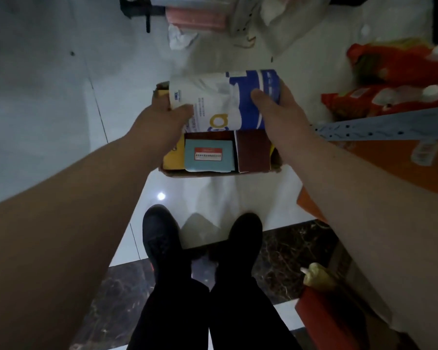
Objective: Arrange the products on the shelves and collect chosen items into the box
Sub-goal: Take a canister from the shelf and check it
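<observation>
Head view: both hands are on the white-and-blue pack (225, 99), centre frame. The left hand (167, 114) grips its left end and the right hand (276, 109) clasps the blue end, thumb on top. The pack covers the upper part of the cardboard box (208, 174) on the floor, with a teal carton (209, 155) and a dark red carton (253, 150) showing inside, just below it.

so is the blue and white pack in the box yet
Not yet: left hand and right hand hold the pack over the box.
</observation>
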`<control>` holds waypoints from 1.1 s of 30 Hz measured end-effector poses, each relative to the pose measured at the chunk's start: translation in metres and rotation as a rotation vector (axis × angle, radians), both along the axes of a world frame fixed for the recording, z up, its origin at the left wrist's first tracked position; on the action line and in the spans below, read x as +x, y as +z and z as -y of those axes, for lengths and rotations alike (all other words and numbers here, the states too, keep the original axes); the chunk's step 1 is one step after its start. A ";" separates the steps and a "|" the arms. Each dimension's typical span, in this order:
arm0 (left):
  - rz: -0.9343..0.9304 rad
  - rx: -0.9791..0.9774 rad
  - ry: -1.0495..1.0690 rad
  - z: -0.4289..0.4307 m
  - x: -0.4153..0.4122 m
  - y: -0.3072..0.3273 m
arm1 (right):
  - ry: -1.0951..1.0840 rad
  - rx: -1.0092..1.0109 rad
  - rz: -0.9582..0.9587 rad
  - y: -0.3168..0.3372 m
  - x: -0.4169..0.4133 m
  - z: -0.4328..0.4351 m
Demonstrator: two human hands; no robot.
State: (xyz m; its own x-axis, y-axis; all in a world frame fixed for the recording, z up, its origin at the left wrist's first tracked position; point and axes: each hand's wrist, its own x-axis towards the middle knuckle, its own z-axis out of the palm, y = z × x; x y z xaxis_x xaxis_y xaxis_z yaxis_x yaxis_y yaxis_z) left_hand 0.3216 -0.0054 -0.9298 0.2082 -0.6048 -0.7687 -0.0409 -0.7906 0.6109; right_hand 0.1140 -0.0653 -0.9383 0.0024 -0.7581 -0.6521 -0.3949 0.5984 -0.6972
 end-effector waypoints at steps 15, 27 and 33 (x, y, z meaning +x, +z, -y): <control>0.630 -0.371 -0.619 0.001 -0.017 0.003 | 0.636 -0.232 -0.494 -0.019 -0.021 -0.025; 0.754 -0.254 -1.085 -0.013 -0.018 0.028 | 0.915 -0.121 -0.651 0.035 0.004 -0.040; 0.845 -0.406 -1.152 -0.023 -0.022 0.124 | 0.784 -0.310 -0.595 0.140 0.003 -0.073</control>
